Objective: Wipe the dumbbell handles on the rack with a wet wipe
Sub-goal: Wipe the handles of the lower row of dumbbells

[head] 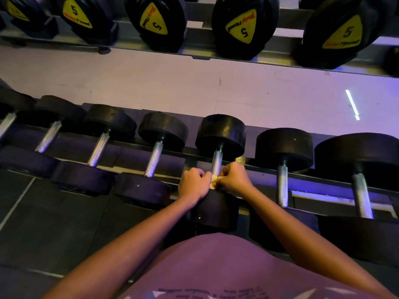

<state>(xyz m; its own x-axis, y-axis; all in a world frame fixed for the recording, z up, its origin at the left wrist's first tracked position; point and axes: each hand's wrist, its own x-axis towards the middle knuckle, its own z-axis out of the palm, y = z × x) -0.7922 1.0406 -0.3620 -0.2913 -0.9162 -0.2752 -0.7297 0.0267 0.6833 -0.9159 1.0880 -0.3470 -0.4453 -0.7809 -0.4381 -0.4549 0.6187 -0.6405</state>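
Observation:
A row of black dumbbells with knurled steel handles lies on the lower rack [336, 182]. Both my hands meet at the near end of the middle dumbbell's handle [217, 160]. My left hand [194, 185] and my right hand [234, 178] have curled fingers and pinch a small pale wet wipe [213, 181] between them, pressed against the handle. Most of the wipe is hidden by my fingers. The handle's far part shows bare above my hands.
Neighbouring handles stand close on both sides, one to the left [153, 158] and one to the right [282, 185]. An upper shelf holds black dumbbells with yellow "5" labels [243, 25]. Dark floor tiles [54, 223] lie at lower left.

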